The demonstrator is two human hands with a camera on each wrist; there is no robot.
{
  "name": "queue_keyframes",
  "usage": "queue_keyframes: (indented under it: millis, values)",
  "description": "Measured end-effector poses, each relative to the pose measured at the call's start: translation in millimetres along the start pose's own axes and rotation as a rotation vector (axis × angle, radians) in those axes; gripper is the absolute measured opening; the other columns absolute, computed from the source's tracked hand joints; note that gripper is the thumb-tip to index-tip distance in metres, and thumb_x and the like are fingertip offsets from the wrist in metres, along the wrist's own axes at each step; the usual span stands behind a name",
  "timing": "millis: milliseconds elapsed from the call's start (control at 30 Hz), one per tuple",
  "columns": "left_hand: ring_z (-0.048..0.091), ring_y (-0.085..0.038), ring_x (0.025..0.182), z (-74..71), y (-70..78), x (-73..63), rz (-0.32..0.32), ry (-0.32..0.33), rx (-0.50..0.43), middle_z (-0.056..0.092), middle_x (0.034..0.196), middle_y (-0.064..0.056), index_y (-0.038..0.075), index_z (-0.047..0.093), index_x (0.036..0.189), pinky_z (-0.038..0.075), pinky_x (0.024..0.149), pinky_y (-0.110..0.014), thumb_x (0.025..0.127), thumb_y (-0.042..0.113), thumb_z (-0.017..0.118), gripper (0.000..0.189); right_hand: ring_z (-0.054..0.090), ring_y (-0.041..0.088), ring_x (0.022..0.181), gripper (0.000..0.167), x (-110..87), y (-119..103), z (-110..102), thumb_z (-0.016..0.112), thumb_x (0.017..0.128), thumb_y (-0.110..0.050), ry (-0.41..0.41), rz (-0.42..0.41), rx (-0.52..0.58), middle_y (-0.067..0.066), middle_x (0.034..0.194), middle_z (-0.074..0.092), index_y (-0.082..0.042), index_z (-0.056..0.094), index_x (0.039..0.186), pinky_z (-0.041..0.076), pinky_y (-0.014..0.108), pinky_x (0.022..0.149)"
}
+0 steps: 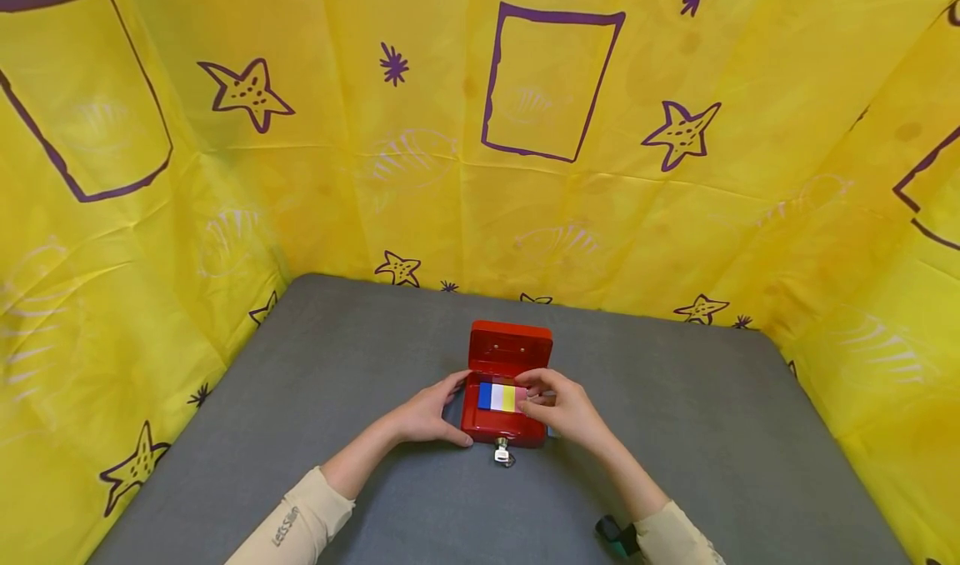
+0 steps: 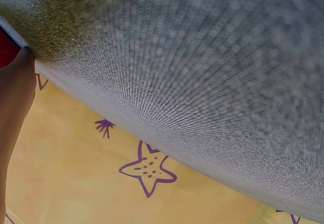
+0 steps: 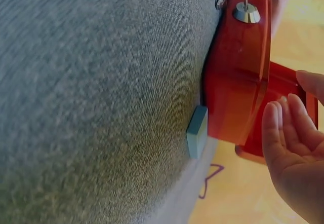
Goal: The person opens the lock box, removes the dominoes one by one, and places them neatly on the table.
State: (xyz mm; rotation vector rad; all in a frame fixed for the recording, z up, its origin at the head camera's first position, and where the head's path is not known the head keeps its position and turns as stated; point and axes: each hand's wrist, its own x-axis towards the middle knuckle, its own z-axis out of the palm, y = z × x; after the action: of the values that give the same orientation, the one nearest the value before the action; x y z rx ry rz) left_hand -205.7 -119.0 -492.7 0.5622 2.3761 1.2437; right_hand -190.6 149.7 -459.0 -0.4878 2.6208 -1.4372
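A red metal cash box [image 1: 483,425] stands with its lid [image 1: 510,347] raised at the back. Inside, a blue block [image 1: 484,396], a white block [image 1: 497,397], a yellow block [image 1: 509,398] and a pink block [image 1: 521,395] line up side by side. My left hand [image 1: 429,413] holds the box's left side, thumb at the front corner and fingers at the back. Over the box's right side, my right hand [image 1: 561,407] has its thumb and forefinger at the pink block's two ends. A key [image 1: 502,455] sits in the front lock.
A light blue block [image 3: 197,133] lies on the grey table [image 1: 360,332], just right of the box. Yellow cloth [image 1: 450,190] with purple sea drawings surrounds the table's back and sides. A dark band [image 1: 617,537] is near the right sleeve [image 1: 675,540].
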Motion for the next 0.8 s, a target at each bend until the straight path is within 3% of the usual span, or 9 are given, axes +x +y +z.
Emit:
queue_keyframes:
  millis: [367, 800]
  values:
    - [0.042, -0.035, 0.134, 1.5, -1.7, 0.8, 0.020, 0.013, 0.015, 0.036, 0.152, -0.014, 0.010, 0.026, 0.152, 0.037, 0.108, -0.048, 0.071, 0.029, 0.086, 0.102, 0.062, 0.022, 0.094, 0.034, 8.1, 0, 11, 0.073, 0.086, -0.014, -0.054, -0.097, -0.014, 0.011, 0.107, 0.066, -0.006, 0.065, 0.118, 0.056, 0.032, 0.084]
    - [0.040, -0.033, 0.135, 1.0, -2.2, 1.1, 0.061, 0.014, -0.004, 0.037, 0.152, -0.015, 0.007, 0.026, 0.152, 0.035, 0.110, -0.046, 0.071, 0.026, 0.086, 0.102, 0.065, 0.025, 0.098, 0.037, 16.6, 1, 22, 0.071, 0.088, -0.014, -0.167, -0.125, -0.033, 0.012, 0.114, 0.066, -0.002, 0.063, 0.122, 0.054, 0.041, 0.089]
